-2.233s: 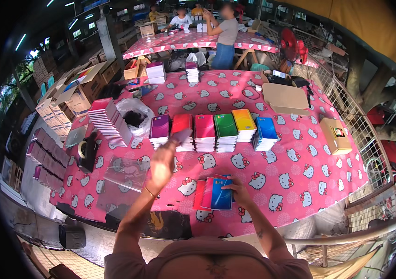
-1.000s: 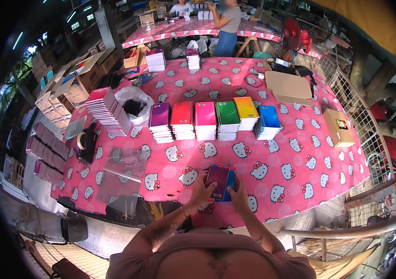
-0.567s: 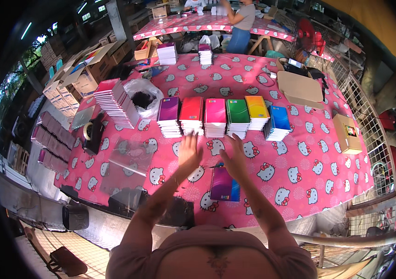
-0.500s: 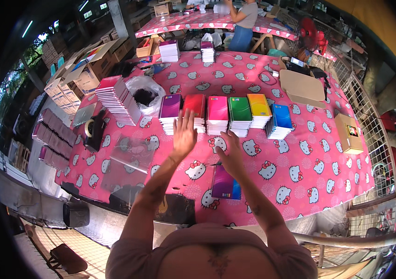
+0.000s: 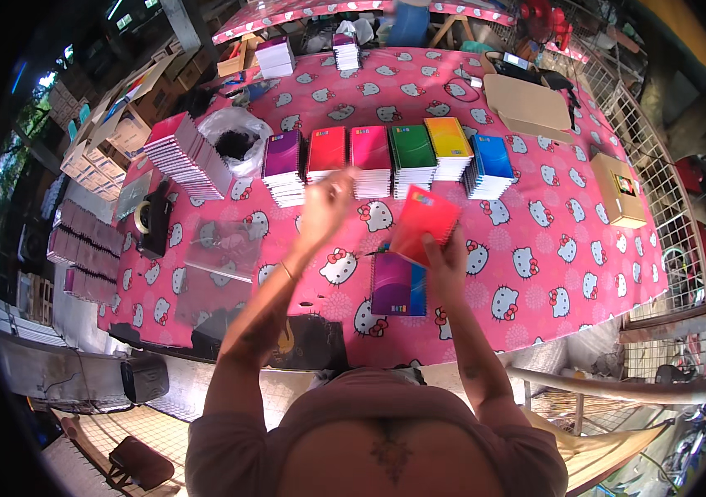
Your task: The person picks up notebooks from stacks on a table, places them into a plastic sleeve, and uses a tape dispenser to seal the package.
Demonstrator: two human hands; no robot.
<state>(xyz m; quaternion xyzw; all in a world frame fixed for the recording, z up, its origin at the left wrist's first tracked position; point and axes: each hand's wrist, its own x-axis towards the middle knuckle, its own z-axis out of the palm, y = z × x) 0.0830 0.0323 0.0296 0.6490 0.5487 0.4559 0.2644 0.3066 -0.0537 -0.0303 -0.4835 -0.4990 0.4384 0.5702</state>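
My right hand (image 5: 450,255) grips a red spiral notebook (image 5: 427,217), thumb on its cover, tilted above the table. Just below it, a purple notebook (image 5: 391,290) lies on the cloth with a blue one (image 5: 418,286) showing at its right edge. My left hand (image 5: 328,205), smeared by motion, is at the front of the red notebook stack (image 5: 326,149) and the pink notebook stack (image 5: 369,149); its fingers are unclear. In the same row stand purple (image 5: 282,156), green (image 5: 412,149), yellow (image 5: 448,138) and blue (image 5: 492,156) stacks.
A pink patterned cloth (image 5: 527,298) covers the table. To the left are a tall notebook stack (image 5: 191,157), a plastic bag (image 5: 245,132), a tape dispenser (image 5: 154,222) and clear plastic sheets (image 5: 222,248). Flat cardboard (image 5: 527,103) and a small box (image 5: 618,190) lie right.
A red notebook has come off its stack and is now in my right hand, over the purple one. My left hand has shifted slightly right. The view has tilted down.
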